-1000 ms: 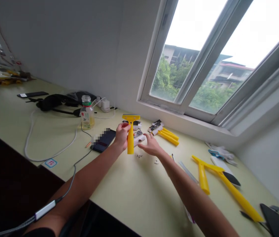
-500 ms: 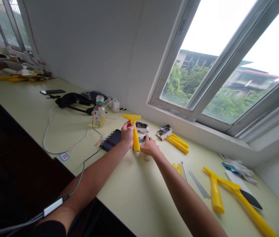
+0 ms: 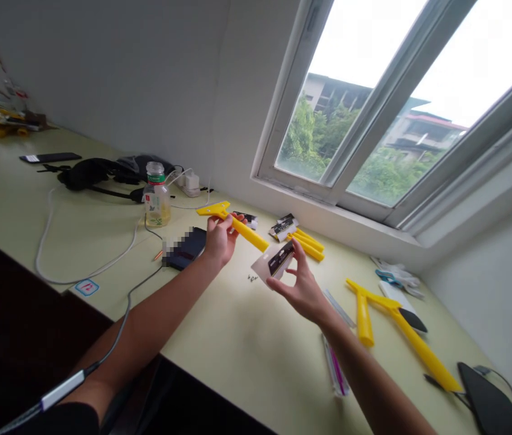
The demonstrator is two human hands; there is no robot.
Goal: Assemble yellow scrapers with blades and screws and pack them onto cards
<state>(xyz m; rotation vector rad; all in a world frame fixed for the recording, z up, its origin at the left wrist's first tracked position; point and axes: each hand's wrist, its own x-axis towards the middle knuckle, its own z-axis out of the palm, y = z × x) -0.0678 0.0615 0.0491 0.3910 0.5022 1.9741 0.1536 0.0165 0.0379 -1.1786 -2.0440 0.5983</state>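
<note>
My left hand point(image 3: 220, 241) is closed round the neck of a yellow scraper point(image 3: 250, 233), whose wide head points left and whose handle slants down to the right. In my right hand point(image 3: 302, 281) is a folded card sleeve point(image 3: 278, 261), black and pale with printing, pinched between thumb and fingers. The sleeve sits at the handle's end; whether the handle enters it I cannot tell. Tiny screws point(image 3: 252, 278) lie on the table below. Behind the scraper rests another card sleeve point(image 3: 247, 219), partly hidden by my fingers.
Sleeved yellow scrapers point(image 3: 304, 241) lie near the window. Right are larger yellow tools point(image 3: 364, 317), metal blades point(image 3: 340, 308) and gloves point(image 3: 398, 278). An uncapped bottle point(image 3: 157, 202), a dark pouch point(image 3: 188, 249), a black headset point(image 3: 97, 178) and a phone point(image 3: 51, 157) stand left. A cable crosses my left forearm.
My right hand has lifted a card sleeve off the table to the scraper's handle. The scraper has tilted from nearly upright to slanting, head leftward. The view has swung right.
</note>
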